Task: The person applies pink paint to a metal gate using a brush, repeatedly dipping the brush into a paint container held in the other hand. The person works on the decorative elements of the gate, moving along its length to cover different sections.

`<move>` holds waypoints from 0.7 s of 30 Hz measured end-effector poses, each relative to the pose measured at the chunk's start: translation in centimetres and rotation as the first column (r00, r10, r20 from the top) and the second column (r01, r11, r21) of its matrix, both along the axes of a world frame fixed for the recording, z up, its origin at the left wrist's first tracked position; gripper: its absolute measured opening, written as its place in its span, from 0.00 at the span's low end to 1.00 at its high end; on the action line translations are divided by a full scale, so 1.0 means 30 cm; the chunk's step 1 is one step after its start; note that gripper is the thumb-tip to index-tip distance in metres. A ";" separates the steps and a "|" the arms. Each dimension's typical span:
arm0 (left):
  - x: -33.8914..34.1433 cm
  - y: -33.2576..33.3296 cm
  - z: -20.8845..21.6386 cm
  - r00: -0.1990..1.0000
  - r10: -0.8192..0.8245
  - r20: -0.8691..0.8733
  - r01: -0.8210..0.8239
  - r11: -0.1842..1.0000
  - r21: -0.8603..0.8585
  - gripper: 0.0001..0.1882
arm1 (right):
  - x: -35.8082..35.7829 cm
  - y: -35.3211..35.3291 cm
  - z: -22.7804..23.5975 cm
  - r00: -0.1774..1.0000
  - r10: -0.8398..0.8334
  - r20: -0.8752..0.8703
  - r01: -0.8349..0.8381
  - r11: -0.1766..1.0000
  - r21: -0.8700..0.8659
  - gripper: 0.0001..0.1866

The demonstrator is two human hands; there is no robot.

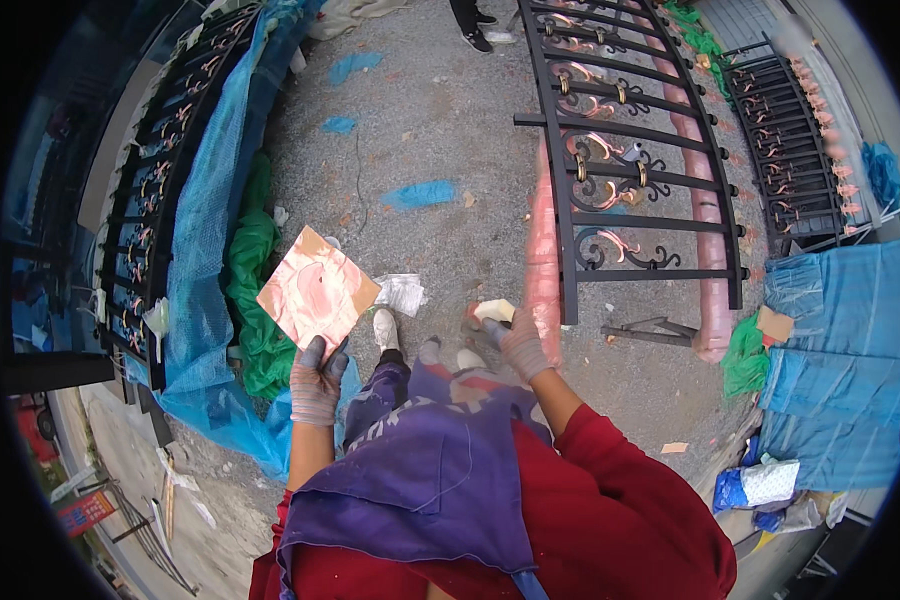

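Note:
My left hand (317, 385), in a pale knit glove with dark fingertips, grips the lower corner of a square brown board (317, 290). Shiny copper-pink paint is smeared over most of its face. In my right hand (525, 345), gloved the same way, is a small cream-coloured block that looks like a sponge (495, 309); the fingers partly hide it. Just ahead and to the right lies a black metal railing (567, 215) with scrollwork, parts of it copper-pink and gold. My right hand is close to its near end but apart from it.
The railing rests on long supports wrapped in pink film (543, 290). Another black railing (160, 180) stands at left beside blue netting (210, 170) and green sheeting (253, 255). A third railing (785, 140) is far right, near blue tarpaulin (840, 330). Another person's shoe (477, 41) shows ahead.

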State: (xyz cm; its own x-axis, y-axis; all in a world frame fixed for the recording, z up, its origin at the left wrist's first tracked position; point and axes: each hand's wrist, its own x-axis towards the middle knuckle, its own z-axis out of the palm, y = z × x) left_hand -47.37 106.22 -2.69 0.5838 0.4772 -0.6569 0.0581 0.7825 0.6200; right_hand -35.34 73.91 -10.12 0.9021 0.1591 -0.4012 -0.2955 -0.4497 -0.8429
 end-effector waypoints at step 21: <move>0.938 0.222 0.096 0.571 -0.808 0.147 0.808 0.584 0.072 0.25 | 0.144 0.294 0.245 0.532 -0.753 -0.387 0.704 0.138 0.697 0.11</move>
